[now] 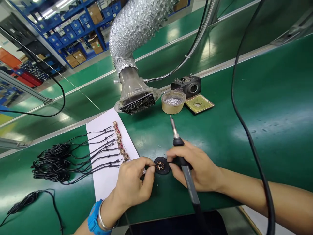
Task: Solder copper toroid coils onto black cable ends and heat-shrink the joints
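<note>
- Step in hand, as judged: black disc (166, 169) with copper-coloured centre being steadied on the green bench (269, 140) between both hands, iron kept ready
- Left hand (133, 182): thumb and forefinger nearly closed at disc's left edge; whether a thin piece is pinched cannot be told
- Right hand (200, 168): curled round soldering iron (190, 186), fingertips brought to disc's right edge; tip aimed away from disc, near the round tub (168, 109)
- Next move, as judged: steady fingers and a careful turn of the hot tip called for
- Small copper-and-red parts (119, 140) lined up on white sheet (104, 187), black cables (52, 163) bundled at left
- Yellowish sponge tray (204, 102) placed beside tub; silver duct (137, 32) hung above; blue shelving (61, 47) seen behind
</note>
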`<state>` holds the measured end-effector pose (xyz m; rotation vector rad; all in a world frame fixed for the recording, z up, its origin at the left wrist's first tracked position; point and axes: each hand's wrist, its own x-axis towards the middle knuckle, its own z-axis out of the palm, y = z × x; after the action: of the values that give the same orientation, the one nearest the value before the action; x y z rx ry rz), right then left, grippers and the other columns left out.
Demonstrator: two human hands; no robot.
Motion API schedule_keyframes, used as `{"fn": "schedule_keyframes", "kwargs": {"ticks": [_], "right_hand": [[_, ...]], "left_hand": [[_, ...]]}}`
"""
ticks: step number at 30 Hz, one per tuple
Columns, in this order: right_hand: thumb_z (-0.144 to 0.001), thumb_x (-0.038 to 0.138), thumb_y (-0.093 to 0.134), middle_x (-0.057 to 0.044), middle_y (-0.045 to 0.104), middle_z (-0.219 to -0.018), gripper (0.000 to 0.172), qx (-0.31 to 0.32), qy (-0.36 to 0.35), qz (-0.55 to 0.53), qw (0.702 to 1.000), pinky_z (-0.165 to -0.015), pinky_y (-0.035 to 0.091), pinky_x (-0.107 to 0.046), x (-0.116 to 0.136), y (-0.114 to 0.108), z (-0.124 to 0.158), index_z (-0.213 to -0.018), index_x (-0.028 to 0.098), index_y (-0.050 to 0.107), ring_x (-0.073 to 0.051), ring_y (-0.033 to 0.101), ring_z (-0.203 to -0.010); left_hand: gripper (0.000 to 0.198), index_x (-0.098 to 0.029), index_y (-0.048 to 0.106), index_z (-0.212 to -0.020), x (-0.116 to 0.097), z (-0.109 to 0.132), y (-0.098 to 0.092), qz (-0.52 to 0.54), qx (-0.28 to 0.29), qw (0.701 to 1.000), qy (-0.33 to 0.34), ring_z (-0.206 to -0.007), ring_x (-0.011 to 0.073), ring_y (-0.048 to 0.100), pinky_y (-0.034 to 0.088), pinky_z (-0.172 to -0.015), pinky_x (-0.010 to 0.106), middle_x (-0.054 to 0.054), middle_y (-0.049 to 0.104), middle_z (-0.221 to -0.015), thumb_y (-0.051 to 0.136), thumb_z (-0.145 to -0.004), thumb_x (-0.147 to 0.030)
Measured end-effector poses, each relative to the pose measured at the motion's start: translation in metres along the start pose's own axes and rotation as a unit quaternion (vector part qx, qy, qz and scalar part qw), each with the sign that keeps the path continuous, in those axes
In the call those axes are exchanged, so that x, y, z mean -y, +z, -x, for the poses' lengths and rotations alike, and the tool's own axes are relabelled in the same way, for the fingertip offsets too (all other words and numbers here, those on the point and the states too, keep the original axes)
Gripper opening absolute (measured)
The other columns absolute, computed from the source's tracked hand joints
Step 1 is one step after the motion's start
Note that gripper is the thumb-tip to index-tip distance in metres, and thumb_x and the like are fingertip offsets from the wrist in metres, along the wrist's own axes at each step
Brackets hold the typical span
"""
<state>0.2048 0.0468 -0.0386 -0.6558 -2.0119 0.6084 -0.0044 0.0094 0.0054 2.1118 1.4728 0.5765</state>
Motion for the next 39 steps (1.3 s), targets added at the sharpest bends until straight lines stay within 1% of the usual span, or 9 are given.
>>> {"fn": "schedule_keyframes", "kwargs": {"ticks": [4, 11, 13, 16, 20, 26, 32, 36, 39], "right_hand": [[-0.077, 0.004, 0.051, -0.003, 0.059, -0.082, 0.037, 0.032, 0.054, -0.018, 0.998, -0.07, 0.047, -0.03, -0.002, 0.003, 0.001, -0.111, 0.017, 0.047, -0.017, 0.052, -0.079], [-0.08, 0.006, 0.05, -0.001, 0.058, -0.08, 0.029, 0.022, 0.034, -0.041, 0.998, -0.067, 0.046, -0.026, -0.001, 0.009, -0.002, -0.106, 0.018, 0.047, -0.015, 0.05, -0.074], [-0.079, 0.005, 0.049, -0.001, 0.058, -0.079, 0.03, 0.015, 0.03, -0.038, 0.999, -0.067, 0.047, -0.025, -0.001, 0.009, -0.003, -0.106, 0.017, 0.048, -0.014, 0.05, -0.073], [-0.078, 0.004, 0.048, -0.001, 0.058, -0.079, 0.031, 0.011, 0.029, -0.037, 0.999, -0.066, 0.047, -0.025, -0.001, 0.009, -0.004, -0.106, 0.017, 0.049, -0.014, 0.05, -0.073], [-0.076, 0.003, 0.049, -0.002, 0.059, -0.079, 0.035, 0.018, 0.04, -0.044, 0.998, -0.069, 0.048, -0.027, -0.002, 0.009, -0.004, -0.107, 0.017, 0.049, -0.015, 0.051, -0.076], [-0.075, 0.003, 0.05, -0.003, 0.058, -0.082, 0.036, -0.001, 0.028, -0.054, 0.998, -0.07, 0.048, -0.027, -0.002, 0.011, -0.006, -0.108, 0.016, 0.048, -0.015, 0.051, -0.078], [-0.078, 0.004, 0.049, -0.002, 0.058, -0.079, 0.032, 0.0, 0.031, -0.052, 0.998, -0.068, 0.046, -0.026, 0.0, 0.01, -0.007, -0.107, 0.017, 0.049, -0.015, 0.05, -0.076], [-0.082, 0.006, 0.049, 0.0, 0.058, -0.075, 0.028, -0.002, -0.009, -0.043, 0.999, -0.065, 0.041, -0.027, -0.003, 0.011, -0.007, -0.107, 0.017, 0.052, -0.013, 0.043, -0.067], [-0.084, 0.01, 0.048, 0.001, 0.054, -0.066, 0.028, -0.004, -0.053, 0.004, 0.999, -0.061, 0.034, -0.028, -0.004, 0.01, -0.009, -0.11, 0.018, 0.054, -0.014, 0.036, -0.061]], "left_hand": [[0.016, -0.018, 0.063, -0.085, -0.003, -0.013, 0.003, 0.019, 0.004, 0.998, -0.059, -0.042, 0.0076, 0.03, 0.025, -0.046, 0.021, -0.008, 0.028, -0.047, 0.051, -0.086, -0.028], [0.032, -0.017, 0.058, -0.059, -0.017, -0.034, 0.008, 0.009, 0.086, 0.988, -0.124, -0.048, 0.0069, 0.037, 0.025, -0.049, 0.021, -0.005, 0.046, -0.049, 0.06, -0.079, -0.043], [0.035, -0.017, 0.058, -0.057, -0.018, -0.035, 0.007, 0.002, 0.106, 0.984, -0.143, -0.048, 0.0072, 0.036, 0.024, -0.049, 0.021, -0.005, 0.045, -0.048, 0.059, -0.079, -0.044], [0.03, -0.017, 0.058, -0.057, -0.018, -0.035, 0.005, 0.01, 0.125, 0.979, -0.161, -0.045, 0.0069, 0.032, 0.023, -0.047, 0.021, -0.006, 0.039, -0.046, 0.054, -0.081, -0.036], [0.023, -0.017, 0.058, -0.06, -0.013, -0.033, 0.005, 0.041, 0.141, 0.975, -0.165, -0.045, 0.0071, 0.029, 0.021, -0.045, 0.022, -0.006, 0.036, -0.048, 0.051, -0.08, -0.027], [0.02, -0.017, 0.058, -0.066, -0.004, -0.03, 0.008, 0.1, 0.146, 0.972, -0.154, -0.048, 0.0071, 0.029, 0.022, -0.046, 0.022, -0.006, 0.038, -0.052, 0.05, -0.081, -0.025], [0.02, -0.017, 0.058, -0.066, -0.003, -0.027, 0.009, 0.084, 0.135, 0.978, -0.134, -0.048, 0.007, 0.028, 0.021, -0.047, 0.022, -0.006, 0.037, -0.052, 0.051, -0.082, -0.027], [0.016, -0.017, 0.057, -0.074, 0.002, -0.023, 0.005, 0.109, 0.105, 0.979, -0.135, -0.049, 0.0075, 0.024, 0.021, -0.047, 0.022, -0.008, 0.03, -0.052, 0.053, -0.083, -0.03], [0.013, -0.017, 0.057, -0.079, 0.008, -0.021, 0.0, 0.117, 0.101, 0.979, -0.136, -0.05, 0.008, 0.022, 0.02, -0.048, 0.022, -0.009, 0.023, -0.053, 0.054, -0.082, -0.029]]}}
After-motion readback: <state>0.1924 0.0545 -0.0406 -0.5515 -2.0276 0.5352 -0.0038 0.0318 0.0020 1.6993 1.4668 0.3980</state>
